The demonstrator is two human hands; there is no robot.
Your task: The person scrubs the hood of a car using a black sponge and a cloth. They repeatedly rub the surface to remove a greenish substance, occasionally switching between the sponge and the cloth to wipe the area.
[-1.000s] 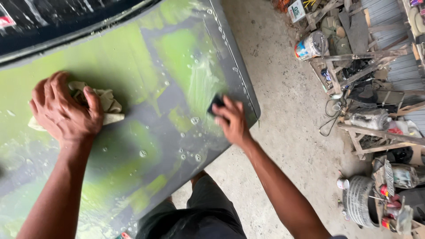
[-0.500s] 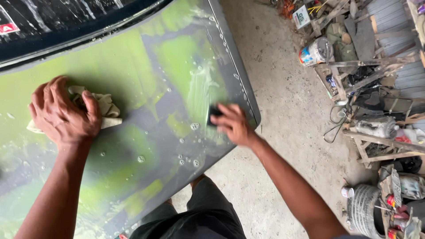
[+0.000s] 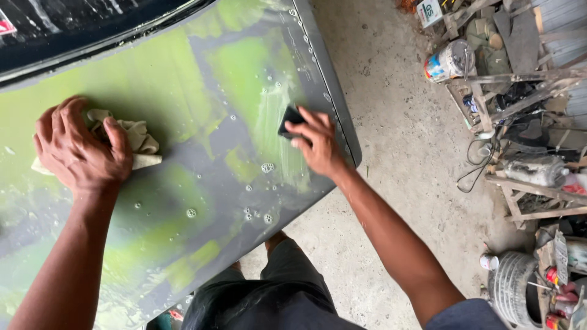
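Note:
A wet car body panel (image 3: 202,201), grey with green patches and soap bubbles, fills the left of the head view. My left hand (image 3: 76,146) presses a crumpled pale cloth (image 3: 137,137) flat on the panel's left part. My right hand (image 3: 315,143) holds a small black sanding block (image 3: 288,120) against the panel near its right edge, on a pale green patch streaked with water. My dark trousers (image 3: 275,293) show below the panel.
A dark glass surface (image 3: 73,24) borders the panel at the top. Concrete floor (image 3: 397,122) lies to the right. Clutter stands along the right side: a paint can (image 3: 446,61), wooden frames (image 3: 526,183), cables, a tyre (image 3: 513,287) and small containers.
My right hand has slid the black block up and left along the panel's right part. My left hand stays on the cloth.

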